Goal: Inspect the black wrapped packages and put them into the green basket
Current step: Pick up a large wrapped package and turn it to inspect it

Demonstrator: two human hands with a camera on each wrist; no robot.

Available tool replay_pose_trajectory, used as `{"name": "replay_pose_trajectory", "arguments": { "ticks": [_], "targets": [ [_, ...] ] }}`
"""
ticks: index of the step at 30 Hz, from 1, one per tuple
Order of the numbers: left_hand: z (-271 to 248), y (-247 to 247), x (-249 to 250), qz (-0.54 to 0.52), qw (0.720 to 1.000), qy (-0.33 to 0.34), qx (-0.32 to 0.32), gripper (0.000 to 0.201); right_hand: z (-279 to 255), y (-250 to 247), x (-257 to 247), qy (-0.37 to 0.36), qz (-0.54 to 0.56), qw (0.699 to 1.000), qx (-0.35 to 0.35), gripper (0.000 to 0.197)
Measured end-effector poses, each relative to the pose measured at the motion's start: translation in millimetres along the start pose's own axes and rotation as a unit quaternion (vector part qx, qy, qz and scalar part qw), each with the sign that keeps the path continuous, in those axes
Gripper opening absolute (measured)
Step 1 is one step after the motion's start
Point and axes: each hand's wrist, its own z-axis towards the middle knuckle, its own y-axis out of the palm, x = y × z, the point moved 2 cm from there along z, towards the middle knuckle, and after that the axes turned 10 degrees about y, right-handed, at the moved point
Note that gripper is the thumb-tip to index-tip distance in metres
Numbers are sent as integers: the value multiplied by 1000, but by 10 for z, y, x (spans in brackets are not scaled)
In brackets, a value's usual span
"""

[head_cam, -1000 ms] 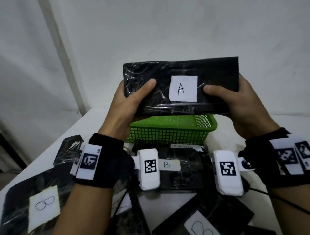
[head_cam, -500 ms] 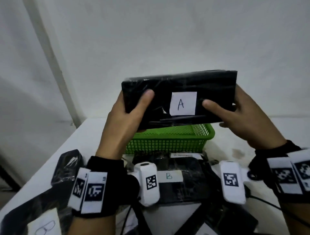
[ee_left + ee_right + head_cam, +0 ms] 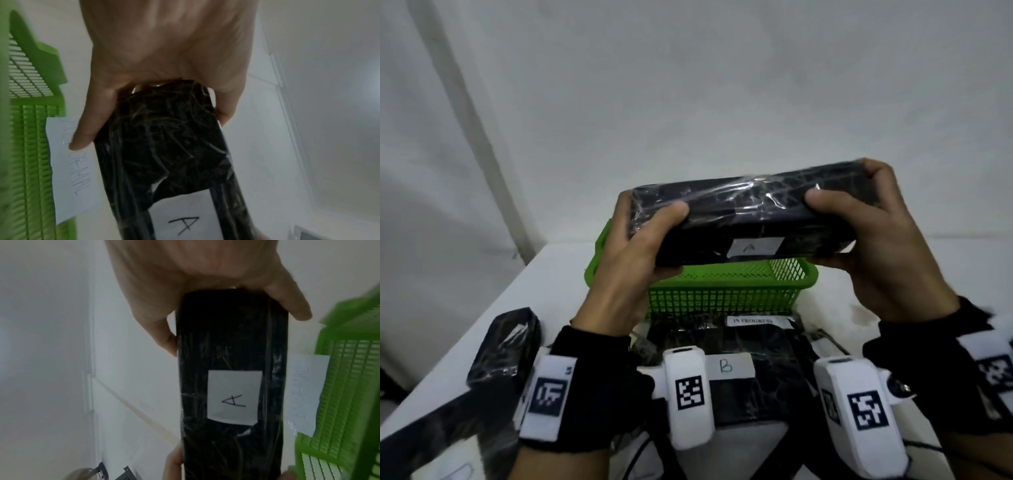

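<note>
Both hands hold a long black wrapped package (image 3: 750,219) with a white label marked A above the green basket (image 3: 726,291). My left hand (image 3: 640,240) grips its left end, thumb on the top face. My right hand (image 3: 866,226) grips its right end, thumb on top and fingers curled over the far edge. The package is tilted so its top face shows and the A label faces me. The left wrist view shows the package (image 3: 164,146) in my left hand (image 3: 164,53); the right wrist view shows the package (image 3: 232,369) in my right hand (image 3: 205,280).
Several more black wrapped packages lie on the white table in front of the basket, one marked B (image 3: 726,377) and one at the left edge (image 3: 506,346). A strip reading IN PROGRESS (image 3: 753,321) lies below the basket. A paper label (image 3: 69,167) hangs on the basket wall.
The package has come down from chest height toward the basket and tipped from upright to nearly flat. Both hands kept their hold on its ends.
</note>
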Motion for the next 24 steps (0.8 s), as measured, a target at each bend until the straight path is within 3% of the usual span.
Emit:
{"name": "replay_pose_trajectory", "arguments": {
  "ticks": [7,9,12,13,15,17,18,21,24],
  "targets": [
    [-31,-34,132,79,996,43,-12,22,107,39,135,-56,84,994,-36,45],
    [-47,-45,177,121,992,5,-44,36,131,-25,102,-106,92,988,-64,52],
    [-47,23,246,49,994,-63,-78,66,174,-98,24,-121,151,968,-158,59],
    [-41,27,252,10,996,-62,-64,69,162,-94,2,-106,188,958,-187,57],
    [-8,2,295,-59,997,-49,-27,56,166,-97,22,-70,253,941,-212,42],
    [0,-56,307,-120,992,-38,-18,42,165,-89,37,-44,250,950,-181,13],
    [3,-106,288,-145,989,-31,-21,53,190,-66,42,-30,222,960,-169,19],
    [8,-157,256,-152,986,23,-61,83,238,-91,85,81,101,979,-155,74],
    [5,-170,251,-79,994,28,-71,82,248,-58,107,135,47,976,-165,79]
  ]
}}
